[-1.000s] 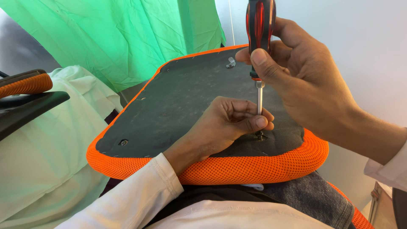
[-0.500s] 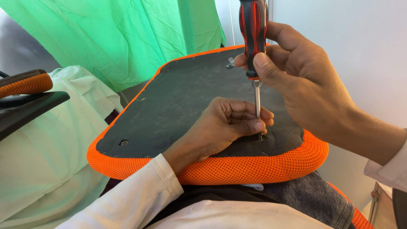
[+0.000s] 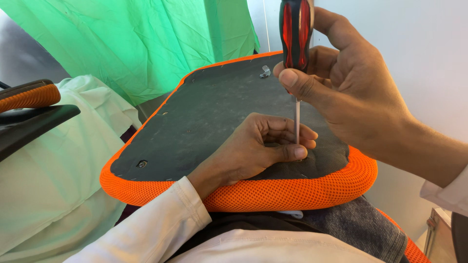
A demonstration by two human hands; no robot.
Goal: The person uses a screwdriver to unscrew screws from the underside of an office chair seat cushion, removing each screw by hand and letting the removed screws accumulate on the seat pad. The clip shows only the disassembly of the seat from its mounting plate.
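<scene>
Wrapped around the red-and-black handle of the screwdriver (image 3: 296,36), my right hand (image 3: 351,92) holds it upright, thumb pressed across the grip, wrist bent down from the right. Below it, my left hand (image 3: 258,146) curls on the seat pan (image 3: 204,117), fingertips pinched together at the slim metal shaft's tip. That pan is flat, dark and rough, resting on my lap, rimmed with padded orange mesh (image 3: 292,192). Beyond my grip hangs wrinkled green cloth (image 3: 146,44).
</scene>
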